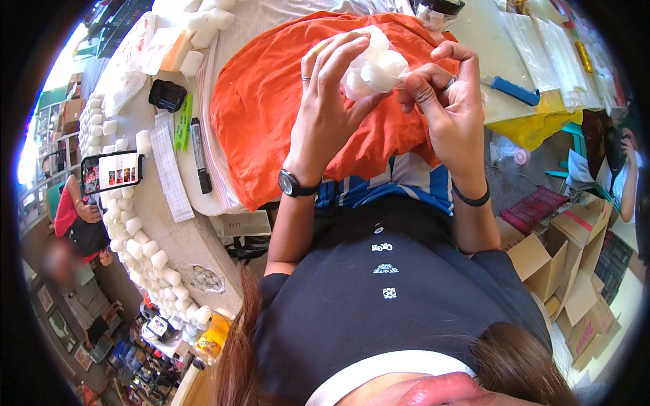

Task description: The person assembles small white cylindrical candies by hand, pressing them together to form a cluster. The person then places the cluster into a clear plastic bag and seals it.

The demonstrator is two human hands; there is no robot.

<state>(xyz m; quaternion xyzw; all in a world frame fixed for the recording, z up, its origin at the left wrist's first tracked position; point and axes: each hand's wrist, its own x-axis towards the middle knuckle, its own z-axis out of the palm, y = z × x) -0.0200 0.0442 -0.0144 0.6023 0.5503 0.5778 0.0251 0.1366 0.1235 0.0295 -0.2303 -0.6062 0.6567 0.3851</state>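
A small translucent plastic bag (376,70) with white rounded pieces in it is held up between my hands. My left hand (326,101) wraps round its left side, thumb below and fingers above. At the bag's right end, my right hand (445,101) pinches the plastic between thumb and forefinger, the other fingers curled. Beneath both hands an orange cloth (254,115) covers the table edge and my lap. What exactly the white pieces are, I cannot make out.
Many white stubby cylinders (145,247) line the table's left edge beside a phone (112,172). Nearer lie a black marker (200,155), a green highlighter (183,122) and a black tray (167,95). Rightward are a blue comb-like tool (514,91), plastic sleeves (531,51) and cardboard boxes (575,250).
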